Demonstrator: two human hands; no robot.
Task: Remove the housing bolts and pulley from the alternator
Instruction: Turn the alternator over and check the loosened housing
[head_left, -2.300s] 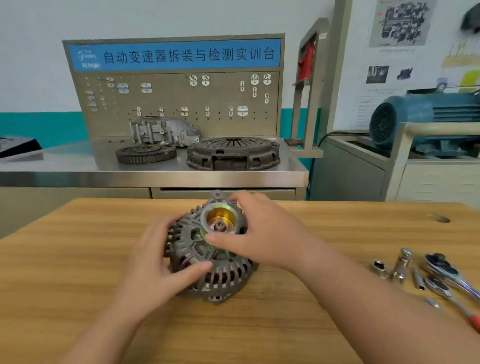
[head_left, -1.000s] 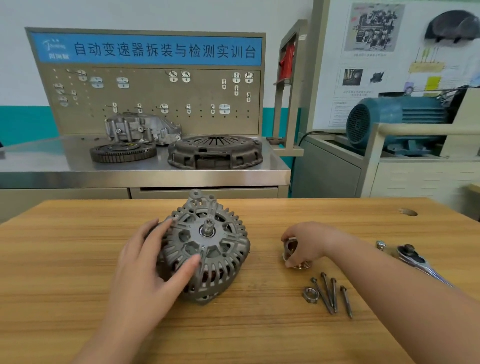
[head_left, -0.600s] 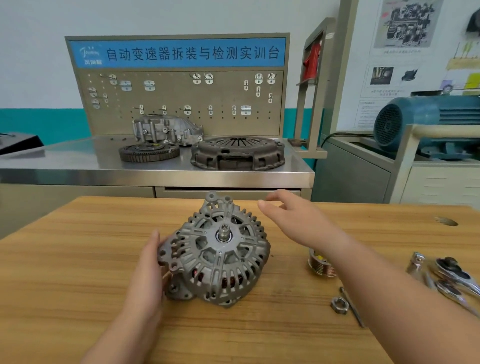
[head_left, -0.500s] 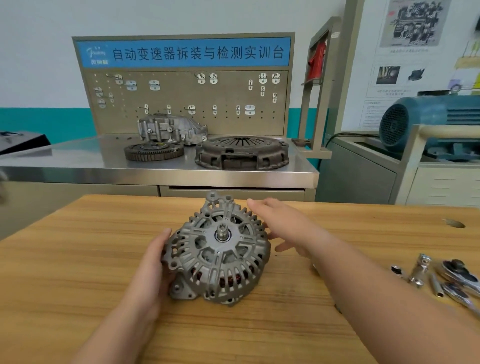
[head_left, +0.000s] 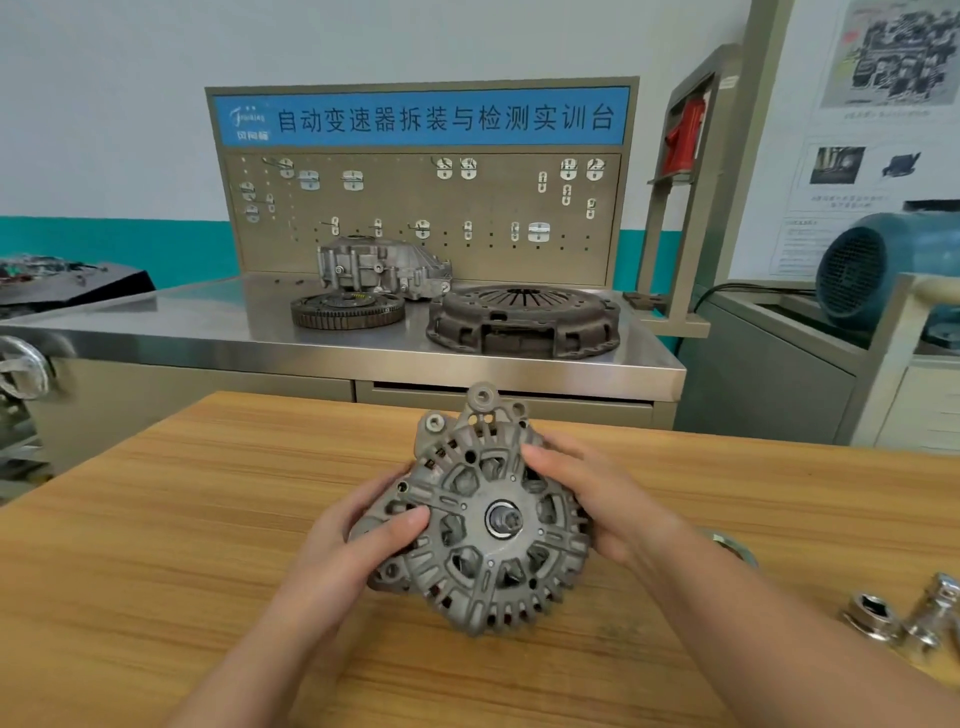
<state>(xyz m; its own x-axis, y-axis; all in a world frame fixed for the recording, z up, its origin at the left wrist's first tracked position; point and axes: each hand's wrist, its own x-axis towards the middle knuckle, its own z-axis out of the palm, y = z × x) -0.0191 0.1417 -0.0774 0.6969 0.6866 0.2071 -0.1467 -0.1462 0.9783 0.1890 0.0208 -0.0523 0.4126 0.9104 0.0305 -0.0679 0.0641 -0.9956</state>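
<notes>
The grey alternator (head_left: 488, 525) is tilted up off the wooden table (head_left: 156, 545) with its front face toward me, and its bare shaft (head_left: 503, 518) shows with no pulley on it. My left hand (head_left: 358, 540) grips its left side, thumb across the front face. My right hand (head_left: 587, 499) grips the right rim, fingers curled over the housing. The removed pulley (head_left: 735, 548) lies on the table just behind my right forearm, mostly hidden. The bolts are out of sight.
Chrome sockets (head_left: 872, 618) and a ratchet part (head_left: 935, 613) lie at the right edge of the table. Behind it stands a steel bench (head_left: 208, 332) with a clutch cover (head_left: 524, 319), a flywheel (head_left: 347, 310) and a pegboard. A blue motor (head_left: 878, 265) sits far right.
My right hand took the pulley off, set it on the table to the right, then came back and gripped the alternator's right rim. Both hands have lifted and tilted the alternator toward me.
</notes>
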